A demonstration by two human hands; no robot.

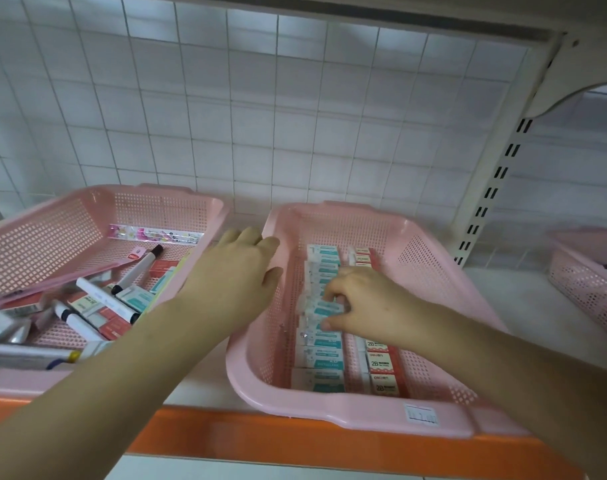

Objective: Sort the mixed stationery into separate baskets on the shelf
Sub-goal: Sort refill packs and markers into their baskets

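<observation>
Mixed basket point(45, 216) at 9 o'clock holds markers and boxes. Left hand point(239, 271) lies open by the sorted basket point(364, 415), holding nothing. Right hand point(361, 303), toward 4 o'clock, pinches a teal eraser box point(324, 310). Best bet: seat it flush in the teal row, clear of the red row point(381, 365).

A white tiled wall point(295, 116) rises behind, with a cream slotted upright point(496, 181) at right and a curved bracket point(572, 74) above it.

Right hand point(361, 303) pinches a teal eraser point(324, 309) in a pink basket point(347, 415); left hand point(236, 271) touches its rim.
</observation>
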